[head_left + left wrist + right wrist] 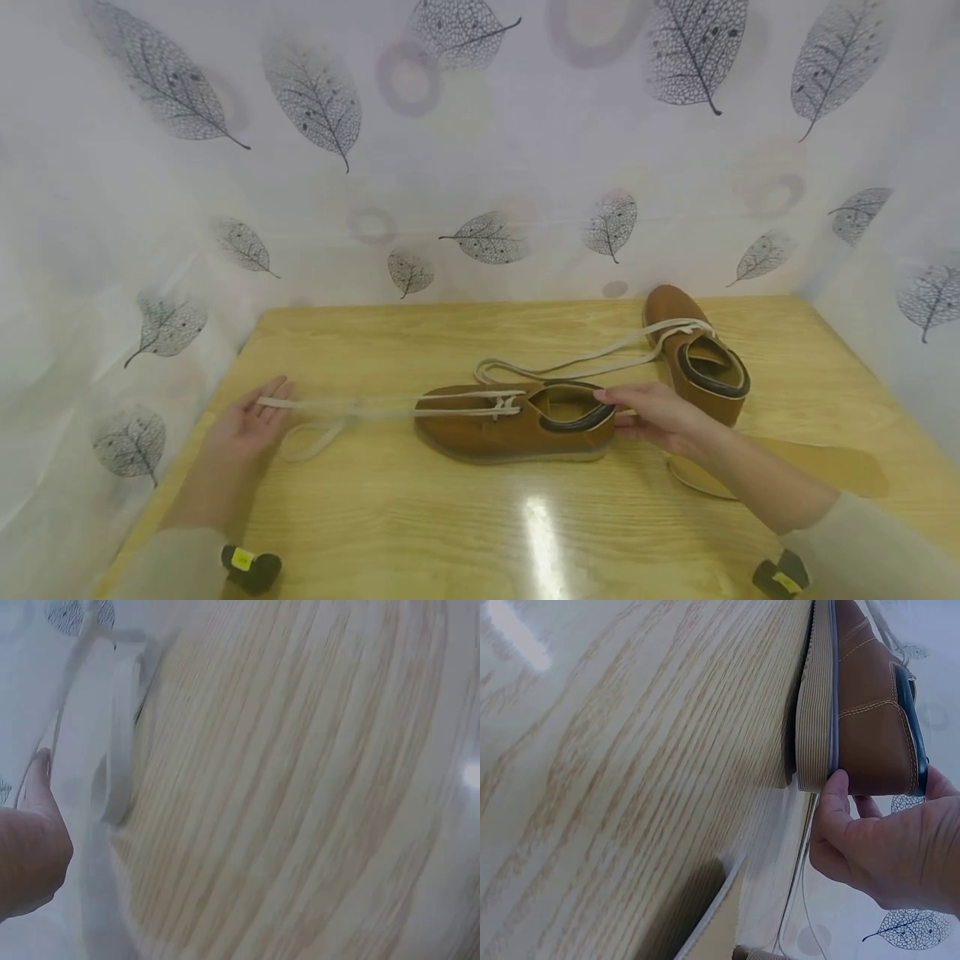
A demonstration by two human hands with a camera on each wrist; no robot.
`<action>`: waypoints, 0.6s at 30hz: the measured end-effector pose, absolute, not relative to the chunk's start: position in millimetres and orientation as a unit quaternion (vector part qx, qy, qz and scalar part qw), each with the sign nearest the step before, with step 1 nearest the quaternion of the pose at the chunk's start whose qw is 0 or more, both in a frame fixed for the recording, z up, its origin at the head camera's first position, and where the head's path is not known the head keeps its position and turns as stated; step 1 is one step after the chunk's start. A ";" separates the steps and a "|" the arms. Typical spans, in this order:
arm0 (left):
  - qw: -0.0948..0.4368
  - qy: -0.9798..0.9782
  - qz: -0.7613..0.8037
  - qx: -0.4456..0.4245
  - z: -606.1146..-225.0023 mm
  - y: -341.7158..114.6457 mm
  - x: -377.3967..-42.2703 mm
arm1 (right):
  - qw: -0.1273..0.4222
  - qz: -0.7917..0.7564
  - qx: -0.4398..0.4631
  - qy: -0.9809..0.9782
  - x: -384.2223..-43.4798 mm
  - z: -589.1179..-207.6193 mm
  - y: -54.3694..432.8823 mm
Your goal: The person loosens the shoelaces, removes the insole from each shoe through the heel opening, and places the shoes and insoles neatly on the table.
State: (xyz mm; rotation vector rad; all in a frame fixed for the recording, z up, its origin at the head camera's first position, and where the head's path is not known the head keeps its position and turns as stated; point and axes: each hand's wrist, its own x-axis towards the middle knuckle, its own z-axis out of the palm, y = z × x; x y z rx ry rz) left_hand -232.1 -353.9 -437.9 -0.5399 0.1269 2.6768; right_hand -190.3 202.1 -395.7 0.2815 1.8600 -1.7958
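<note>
A brown lace-up shoe lies on the table, toe to the left. My right hand grips its heel; the right wrist view shows fingertips low on the heel by the ribbed sole. Pale shoelaces stretch left from the eyelets, blurred along the way. At the table's left side my left hand holds the lace, palm up, with the strand across its fingers. A loose loop of lace hangs beside that hand. In the left wrist view the lace passes near the thumb; the other fingers are hidden there.
The second brown shoe stands behind the right hand, its long laces trailing left behind the first shoe. A tan insole lies under the right forearm. A leaf-patterned sheet rises behind the wooden table.
</note>
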 end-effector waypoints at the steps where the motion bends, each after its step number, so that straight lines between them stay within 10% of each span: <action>1: 0.202 0.048 0.958 -0.196 -438.7 -360.2 -230.9 | 0.267 -0.665 0.104 0.690 -190.3 -395.8 202.0; 18: 0.150 0.047 0.955 -0.253 -445.7 -416.5 -203.3 | 0.265 -0.661 0.104 0.694 -190.9 -397.9 203.7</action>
